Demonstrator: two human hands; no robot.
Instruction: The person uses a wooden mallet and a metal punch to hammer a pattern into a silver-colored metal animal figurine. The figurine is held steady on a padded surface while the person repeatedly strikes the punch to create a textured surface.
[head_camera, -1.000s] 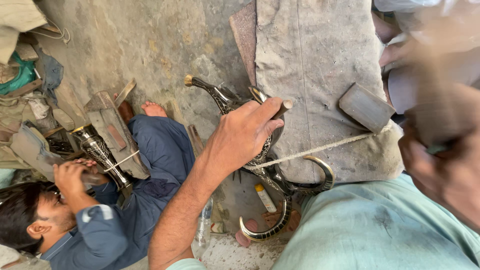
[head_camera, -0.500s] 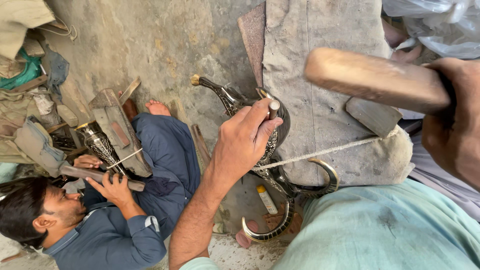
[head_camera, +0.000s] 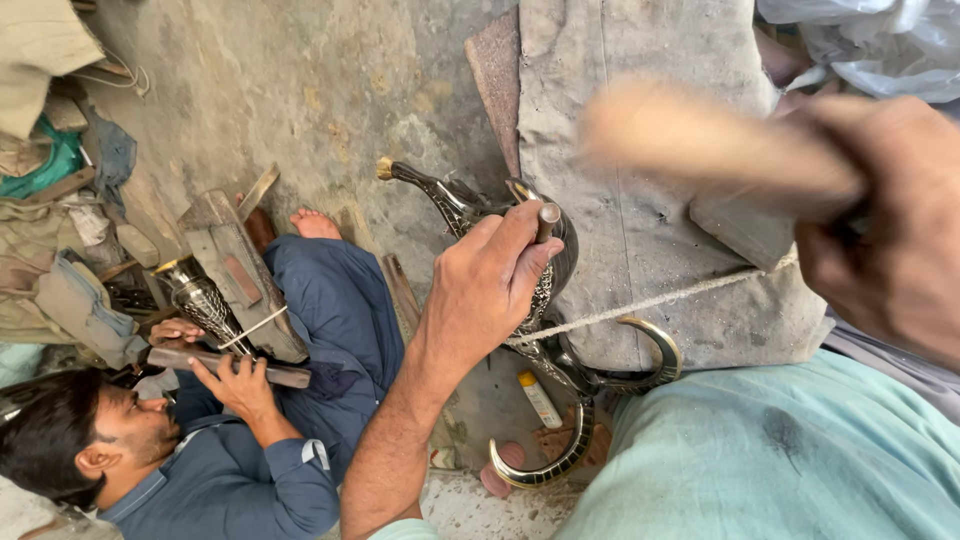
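My left hand (head_camera: 490, 285) pinches a short metal punch (head_camera: 547, 221) upright against a dark ornate metal jug (head_camera: 545, 330), which lies on a grey padded block (head_camera: 640, 150) tied down by a pale cord (head_camera: 650, 300). The jug's curved spout (head_camera: 425, 185) points left and its curled handles (head_camera: 560, 455) hang toward me. My right hand (head_camera: 890, 230) grips a wooden mallet (head_camera: 700, 140), blurred, raised above and to the right of the punch.
A co-worker in blue sits on the concrete floor at lower left, one hand (head_camera: 235, 385) on a tool over a silver engraved vessel (head_camera: 205, 305) resting against a wooden block (head_camera: 240, 270). Cloth bundles (head_camera: 60, 290) and rags lie at the left. A small tube (head_camera: 540, 400) lies below the jug.
The mallet has swung from far right to above the block, now blurred. My left hand stays on the punch. The co-worker's hands shifted onto a bar tool.
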